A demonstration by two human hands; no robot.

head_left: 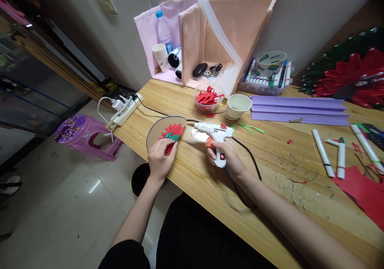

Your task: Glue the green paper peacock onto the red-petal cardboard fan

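Note:
My right hand is closed round the grip of a white hot glue gun with an orange trigger. Its nozzle points left, toward a brown round card disc at the table's left edge. My left hand pinches a red and green paper flower piece that lies on that disc. The gun's black cord trails back over the table edge on my right side.
A clear bowl of red paper bits and a paper cup stand behind the gun. Purple folded paper, glue sticks and red paper lie to the right. A power strip sits at the left corner, above a purple stool.

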